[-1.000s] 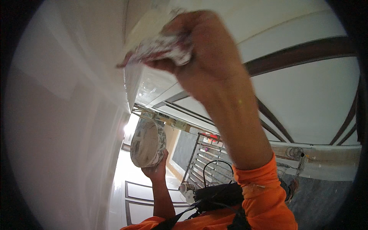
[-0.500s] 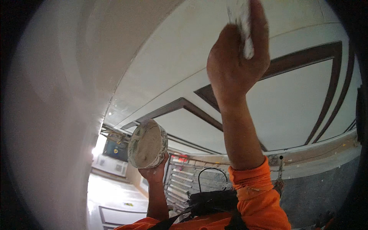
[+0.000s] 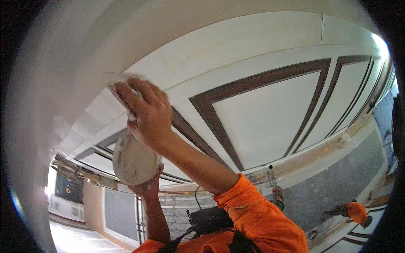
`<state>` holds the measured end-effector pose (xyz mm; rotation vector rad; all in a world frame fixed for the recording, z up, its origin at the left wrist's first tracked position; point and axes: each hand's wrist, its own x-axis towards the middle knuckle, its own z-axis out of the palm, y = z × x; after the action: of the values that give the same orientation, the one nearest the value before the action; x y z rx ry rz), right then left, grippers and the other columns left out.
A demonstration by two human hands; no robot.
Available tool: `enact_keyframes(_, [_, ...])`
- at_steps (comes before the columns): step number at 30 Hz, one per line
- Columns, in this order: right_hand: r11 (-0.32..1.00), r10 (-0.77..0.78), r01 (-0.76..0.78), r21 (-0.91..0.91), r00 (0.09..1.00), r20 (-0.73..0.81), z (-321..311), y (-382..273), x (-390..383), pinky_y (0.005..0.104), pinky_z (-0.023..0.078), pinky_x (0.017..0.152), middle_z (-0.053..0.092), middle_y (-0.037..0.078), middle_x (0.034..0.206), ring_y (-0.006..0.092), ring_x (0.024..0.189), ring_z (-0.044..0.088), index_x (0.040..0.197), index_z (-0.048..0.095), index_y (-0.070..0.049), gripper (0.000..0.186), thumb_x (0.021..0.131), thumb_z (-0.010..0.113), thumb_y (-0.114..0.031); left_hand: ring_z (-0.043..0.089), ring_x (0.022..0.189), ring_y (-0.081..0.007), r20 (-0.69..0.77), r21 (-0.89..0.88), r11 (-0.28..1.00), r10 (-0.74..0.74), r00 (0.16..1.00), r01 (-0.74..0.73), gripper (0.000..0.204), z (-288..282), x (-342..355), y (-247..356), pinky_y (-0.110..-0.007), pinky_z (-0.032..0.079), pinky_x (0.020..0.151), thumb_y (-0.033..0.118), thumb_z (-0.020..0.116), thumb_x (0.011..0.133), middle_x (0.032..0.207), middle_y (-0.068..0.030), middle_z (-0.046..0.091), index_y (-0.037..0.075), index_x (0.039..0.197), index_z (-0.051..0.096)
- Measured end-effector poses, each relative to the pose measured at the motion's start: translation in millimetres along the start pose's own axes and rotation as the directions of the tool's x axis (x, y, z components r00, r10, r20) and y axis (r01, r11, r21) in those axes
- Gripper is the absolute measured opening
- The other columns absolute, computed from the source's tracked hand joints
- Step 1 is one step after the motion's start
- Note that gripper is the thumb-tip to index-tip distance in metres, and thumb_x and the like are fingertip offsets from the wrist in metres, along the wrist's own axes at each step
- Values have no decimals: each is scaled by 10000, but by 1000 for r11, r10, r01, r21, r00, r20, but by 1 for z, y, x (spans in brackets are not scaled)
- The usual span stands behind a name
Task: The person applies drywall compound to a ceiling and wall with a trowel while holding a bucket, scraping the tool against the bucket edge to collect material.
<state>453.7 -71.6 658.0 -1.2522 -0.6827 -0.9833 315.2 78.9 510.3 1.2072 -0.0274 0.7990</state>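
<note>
White ceiling panels [image 3: 270, 114] edged with dark brown trim fill the view overhead. Right hand [image 3: 147, 111] is closed around a thin, pale smoothing tool [image 3: 116, 82], pressed flat to the ceiling near the left curve; blur hides its exact form. Left hand [image 3: 148, 185] grips from beneath a round white-coated board [image 3: 133, 160], held just below the right wrist. Board looks stiff and light but slick with wet filler; best held under its centre, kept level. Compared with half a second earlier, the right hand has swept leftward and lower across the ceiling, now overlapping the board.
</note>
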Motion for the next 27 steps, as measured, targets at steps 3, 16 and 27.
enact_keyframes(3, [544,393,-668,508,737,549,-12,-2,-8,353,461,899,608,136,1082,250,1004,584,1219,506,-49,499,724,560,-12,265,1288,-379,-56,-245,965,-106,993,89,938,16,1,5,-686,332,925,450,731,645,1423,-134,260,185,1394,232])
enact_keyframes(16, [820,-93,476,-317,659,747,-165,-17,-79,478,458,886,556,125,1177,355,1097,530,1090,625,-198,388,710,675,-141,412,1223,-341,338,-892,153,-401,852,426,626,134,-27,-12,-522,373,990,523,373,853,1356,-114,406,140,1349,377])
enact_keyframes(27, [588,61,712,-384,435,898,-246,-32,-36,487,441,914,560,107,1179,337,1097,535,1062,648,-229,300,763,626,-211,407,1232,-314,419,-887,-11,-435,797,461,632,157,-47,-23,-516,362,997,544,400,835,1368,-77,398,172,1345,386])
